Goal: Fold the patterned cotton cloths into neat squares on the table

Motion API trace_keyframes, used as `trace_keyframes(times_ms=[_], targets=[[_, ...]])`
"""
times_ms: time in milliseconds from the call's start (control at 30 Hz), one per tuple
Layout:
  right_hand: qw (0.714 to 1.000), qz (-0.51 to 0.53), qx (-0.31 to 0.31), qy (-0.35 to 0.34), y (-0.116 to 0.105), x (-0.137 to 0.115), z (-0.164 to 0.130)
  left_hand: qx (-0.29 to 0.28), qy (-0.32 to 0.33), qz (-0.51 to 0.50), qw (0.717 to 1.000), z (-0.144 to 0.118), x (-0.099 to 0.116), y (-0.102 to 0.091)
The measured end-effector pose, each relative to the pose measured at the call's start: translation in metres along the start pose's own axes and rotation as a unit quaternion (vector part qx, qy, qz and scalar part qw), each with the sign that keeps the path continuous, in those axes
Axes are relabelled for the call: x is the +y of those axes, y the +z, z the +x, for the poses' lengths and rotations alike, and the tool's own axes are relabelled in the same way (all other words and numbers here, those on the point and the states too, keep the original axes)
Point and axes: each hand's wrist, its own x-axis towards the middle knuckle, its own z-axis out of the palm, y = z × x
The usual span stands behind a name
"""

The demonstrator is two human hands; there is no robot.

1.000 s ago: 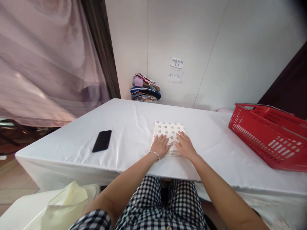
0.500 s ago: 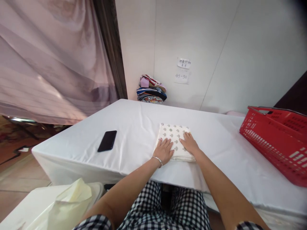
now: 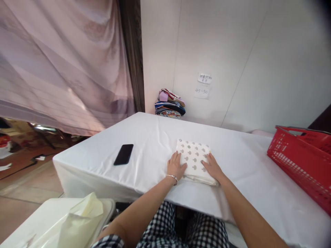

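While seated at tabletop (image 3: 155,144) near edge, left hand (image 3: 176,166) and right hand (image 3: 213,167) lie spread, palms down, flanking folded dotted cloth (image 3: 194,159); grip flat, nothing pinched.

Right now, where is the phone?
The phone lies flat on the white table, left of the folded cloth and the left hand.

Single head-worn view, looking forward and down from above the lap across a white table (image 3: 155,137) toward the wall corner (image 3: 178,51), close over the left hand (image 3: 176,166) and right hand (image 3: 213,167), with a red basket (image 3: 300,162) cut off at the right edge.
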Motion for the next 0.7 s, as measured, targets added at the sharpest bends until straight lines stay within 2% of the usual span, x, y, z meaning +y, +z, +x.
trace_keyframes(times_ms=[67,133,233,333,433,533,633,700], targets=[[0.995,0.083,0.026,0.045,0.000,0.009,-0.016,-0.002,-0.089,-0.055,0.995,0.005,-0.007,-0.004],[0.988,0.135,0.036,0.071,-0.002,0.016,-0.034,-0.014,-0.141,-0.101,0.985,0.010,-0.015,-0.008],[0.980,0.177,0.029,0.091,-0.004,0.020,-0.058,-0.036,-0.166,-0.128,0.977,0.013,-0.023,-0.013],[0.974,0.205,0.025,0.096,-0.005,0.021,-0.065,-0.029,-0.152,-0.117,0.981,0.014,-0.024,-0.015],[0.974,0.208,0.055,0.065,-0.007,0.026,-0.046,-0.019,-0.152,-0.122,0.981,0.019,-0.016,-0.010],[0.976,0.180,0.115,0.041,-0.017,0.036,-0.010,-0.022,-0.161,-0.175,0.971,0.022,-0.001,0.002],[0.977,0.075,0.194,0.055,-0.028,0.042,0.016,-0.055,-0.136,-0.245,0.958,0.021,0.008,0.015],[0.973,-0.014,0.230,-0.012,-0.029,0.037,0.017,-0.056,-0.131,-0.262,0.955,0.021,0.004,0.018]])
